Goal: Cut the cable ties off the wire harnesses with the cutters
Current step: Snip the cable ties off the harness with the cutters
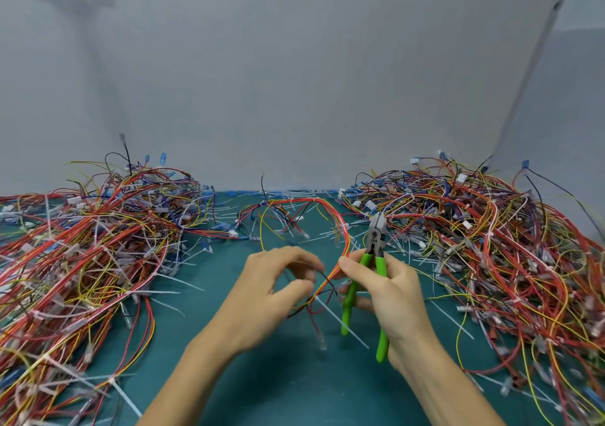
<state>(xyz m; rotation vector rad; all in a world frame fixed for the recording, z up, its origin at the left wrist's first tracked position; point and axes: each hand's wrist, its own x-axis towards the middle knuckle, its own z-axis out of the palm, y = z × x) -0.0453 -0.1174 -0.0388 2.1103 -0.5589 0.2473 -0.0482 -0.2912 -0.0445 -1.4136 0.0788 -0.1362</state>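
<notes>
A workshop bench: green mat (268, 376) heaped with wire harnesses (82, 245), cut cable ties (183, 281), grey partition (294, 81) behind.

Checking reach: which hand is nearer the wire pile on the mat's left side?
Left. The left hand sits just right of that pile; the right hand, holding the cutters, is farther right, past the harness between them.

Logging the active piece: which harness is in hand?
The lone harness arching mid-table, between the left pile and right pile: the right hand, also gripping the cutters, pinches its wires; neither pile is held.
</notes>
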